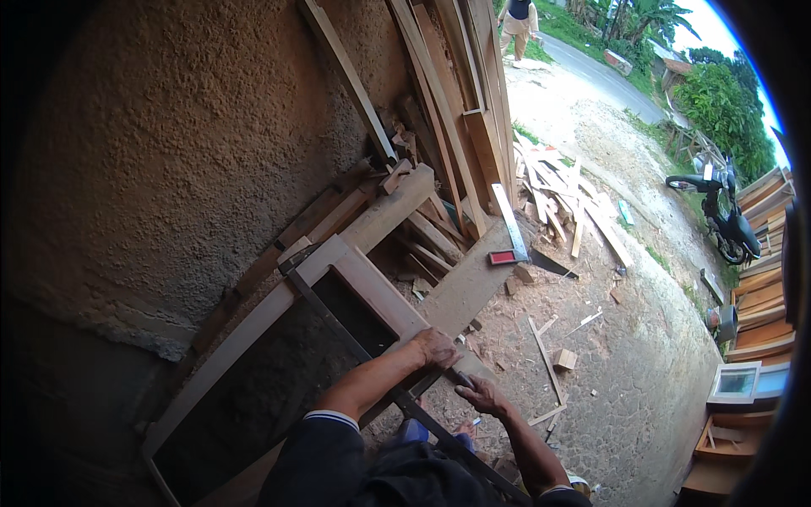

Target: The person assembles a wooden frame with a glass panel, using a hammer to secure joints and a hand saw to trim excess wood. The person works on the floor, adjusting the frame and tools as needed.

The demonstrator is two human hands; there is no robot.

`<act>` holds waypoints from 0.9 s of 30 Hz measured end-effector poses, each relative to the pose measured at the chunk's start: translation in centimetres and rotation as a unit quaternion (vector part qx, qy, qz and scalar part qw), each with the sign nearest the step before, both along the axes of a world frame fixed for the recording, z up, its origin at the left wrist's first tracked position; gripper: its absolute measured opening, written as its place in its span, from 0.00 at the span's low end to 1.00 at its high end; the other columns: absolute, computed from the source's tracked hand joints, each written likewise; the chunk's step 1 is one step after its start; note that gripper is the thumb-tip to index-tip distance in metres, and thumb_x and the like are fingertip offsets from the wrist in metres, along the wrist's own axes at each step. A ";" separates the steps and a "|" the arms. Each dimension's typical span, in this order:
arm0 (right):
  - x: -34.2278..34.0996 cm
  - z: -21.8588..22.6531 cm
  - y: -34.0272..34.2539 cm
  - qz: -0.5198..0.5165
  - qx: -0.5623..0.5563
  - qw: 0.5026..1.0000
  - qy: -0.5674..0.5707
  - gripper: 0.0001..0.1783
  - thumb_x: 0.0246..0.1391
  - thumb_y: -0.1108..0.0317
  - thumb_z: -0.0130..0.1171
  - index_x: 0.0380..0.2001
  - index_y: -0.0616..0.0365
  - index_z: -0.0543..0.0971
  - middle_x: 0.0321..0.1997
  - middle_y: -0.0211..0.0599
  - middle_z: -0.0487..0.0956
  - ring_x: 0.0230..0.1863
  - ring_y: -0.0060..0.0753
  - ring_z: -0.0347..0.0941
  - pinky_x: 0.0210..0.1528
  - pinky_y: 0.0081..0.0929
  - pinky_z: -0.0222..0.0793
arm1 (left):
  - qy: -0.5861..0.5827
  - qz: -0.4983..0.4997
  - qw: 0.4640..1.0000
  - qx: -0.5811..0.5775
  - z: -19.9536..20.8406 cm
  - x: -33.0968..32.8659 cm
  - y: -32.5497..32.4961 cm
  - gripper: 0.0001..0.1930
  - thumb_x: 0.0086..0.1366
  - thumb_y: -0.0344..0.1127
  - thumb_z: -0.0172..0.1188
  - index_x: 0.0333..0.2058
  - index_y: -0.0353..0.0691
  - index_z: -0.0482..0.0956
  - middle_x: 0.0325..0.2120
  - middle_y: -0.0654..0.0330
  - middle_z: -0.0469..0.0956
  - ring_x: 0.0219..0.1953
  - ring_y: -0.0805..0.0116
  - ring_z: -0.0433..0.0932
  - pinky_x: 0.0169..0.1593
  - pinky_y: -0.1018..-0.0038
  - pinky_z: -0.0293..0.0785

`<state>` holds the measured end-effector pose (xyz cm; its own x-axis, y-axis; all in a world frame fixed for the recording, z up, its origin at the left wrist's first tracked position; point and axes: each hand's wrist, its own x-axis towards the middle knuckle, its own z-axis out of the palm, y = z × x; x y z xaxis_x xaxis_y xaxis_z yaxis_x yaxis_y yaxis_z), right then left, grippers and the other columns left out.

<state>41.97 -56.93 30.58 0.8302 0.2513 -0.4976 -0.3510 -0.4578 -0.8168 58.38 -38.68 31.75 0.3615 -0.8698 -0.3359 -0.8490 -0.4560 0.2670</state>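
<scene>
A wooden frame (372, 283) with dark openings lies in front of me, one end resting on a wooden beam (469, 291). A long dark metal bar (334, 319), which looks like a bar clamp, crosses over the frame. My left hand (435, 348) is closed at the frame's near right corner; whether it grips anything besides the wood is hidden. Just right of it, my right hand (483, 395) is wrapped round a short dark handle (464, 379). The far end of that handle is too small to make out. A try square (508, 221) with a reddish stock lies on the beam.
Long boards (460, 110) lean on the rough wall (194, 110). Scrap wood (566, 190) lies heaped beyond the beam, with offcuts and a small block (565, 360) on the floor. A motorbike (731, 211) stands far right. A person (517, 25) is at the top.
</scene>
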 end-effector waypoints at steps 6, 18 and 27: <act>-1.0 -1.0 0.6 -0.010 -0.111 0.992 -0.067 0.31 0.63 0.38 0.56 0.41 0.61 0.75 0.35 0.58 0.79 0.39 0.60 0.78 0.42 0.50 0.71 | 0.002 0.013 0.979 -0.202 1.2 0.9 1.9 0.20 0.72 0.52 0.51 0.36 0.44 0.86 0.38 0.51 0.85 0.45 0.50 0.82 0.53 0.57 0.75; -1.0 1.2 2.1 -0.009 -0.230 0.967 -0.108 0.32 0.62 0.35 0.55 0.40 0.58 0.73 0.33 0.60 0.81 0.40 0.68 0.79 0.41 0.56 0.73 | -0.324 0.459 0.816 -0.138 0.8 21.1 24.9 0.17 0.73 0.43 0.49 0.47 0.39 0.81 0.47 0.47 0.81 0.54 0.45 0.76 0.60 0.55 0.70; -0.6 1.5 3.1 -0.035 -0.241 0.968 -0.064 0.31 0.61 0.35 0.55 0.41 0.57 0.75 0.35 0.57 0.81 0.40 0.65 0.79 0.39 0.55 0.72 | -0.081 0.507 0.856 -0.062 -1.2 25.9 27.5 0.24 0.76 0.49 0.40 0.48 0.39 0.81 0.50 0.46 0.81 0.56 0.43 0.77 0.64 0.51 0.66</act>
<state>41.33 -53.81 32.10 0.8991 -0.0429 -0.4356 -0.3051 -0.7750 -0.5534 84.25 -11.21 30.55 0.9848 -0.1063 -0.1374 -0.0639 -0.9572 0.2822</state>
